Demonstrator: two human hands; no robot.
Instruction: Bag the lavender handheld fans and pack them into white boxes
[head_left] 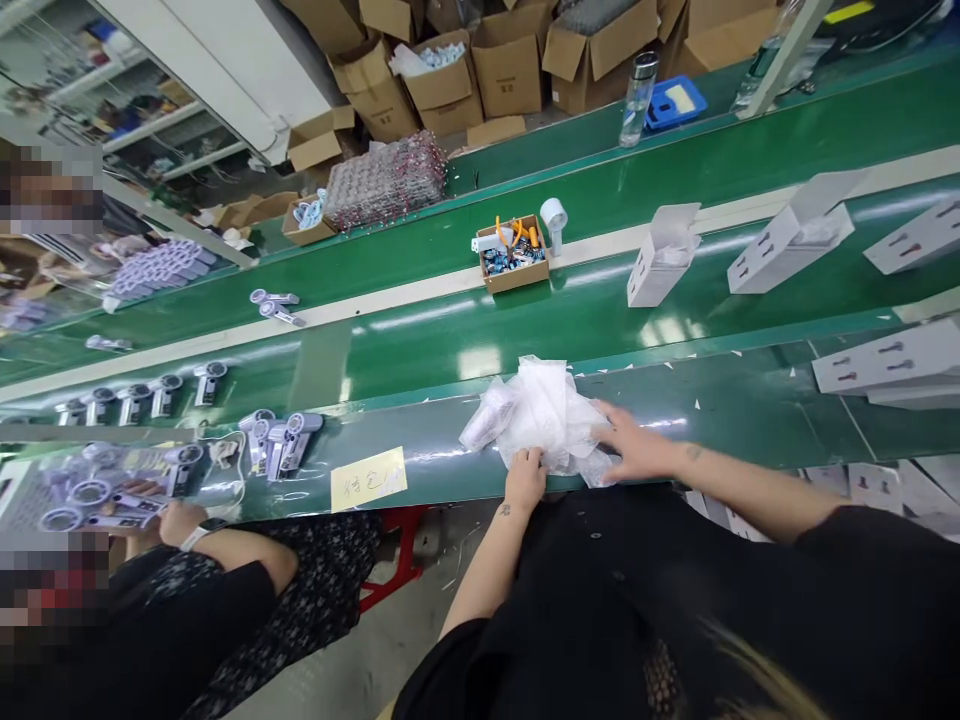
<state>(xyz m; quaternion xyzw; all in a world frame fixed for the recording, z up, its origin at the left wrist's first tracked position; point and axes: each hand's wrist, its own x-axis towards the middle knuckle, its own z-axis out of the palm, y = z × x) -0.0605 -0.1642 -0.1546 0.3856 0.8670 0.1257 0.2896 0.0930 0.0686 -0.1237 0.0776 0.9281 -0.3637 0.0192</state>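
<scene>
In front of me on the green bench lies a loose pile of thin, see-through plastic bags (541, 415). A small handheld fan (487, 415), wrapped in clear plastic, lies at the pile's left side. My left hand (526, 480) is at the near edge of the pile, its fingers curled onto a bag. On the right side of the pile, my right hand (636, 445) has thumb and fingers apart and touches the plastic.
Several handheld fans (281, 440) stand left of a handwritten yellow note (367, 480). A co-worker's hand (180, 522) is near more fans at far left. A small carton (517, 275) of parts and open white boxes (660, 258) stand across the green conveyor (420, 340).
</scene>
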